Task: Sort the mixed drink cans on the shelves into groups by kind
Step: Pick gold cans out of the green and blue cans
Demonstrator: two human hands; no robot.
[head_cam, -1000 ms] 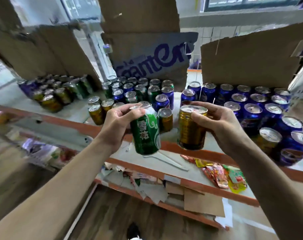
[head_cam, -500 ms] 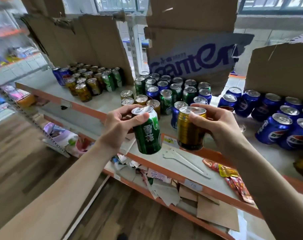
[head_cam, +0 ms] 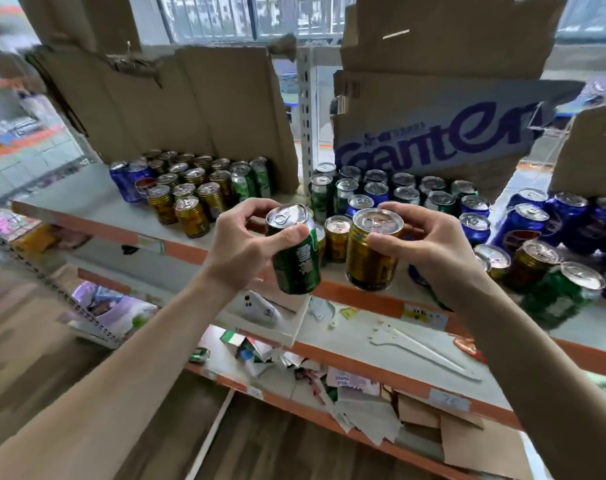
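The left hand (head_cam: 246,245) grips a tilted green can (head_cam: 296,265) in curled fingers (head_cam: 287,237), and the right hand (head_cam: 431,245) likewise grips a gold can (head_cam: 370,261). Both cans hang side by side just in front of the shelf (head_cam: 87,202), where mixed cans (head_cam: 191,216) stand.

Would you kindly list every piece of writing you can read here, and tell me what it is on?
"Ganten": purple letters on the cardboard sheet.
White characters on the green can in the left hand: too blurred to read.
The shelf-edge label: too small to read.
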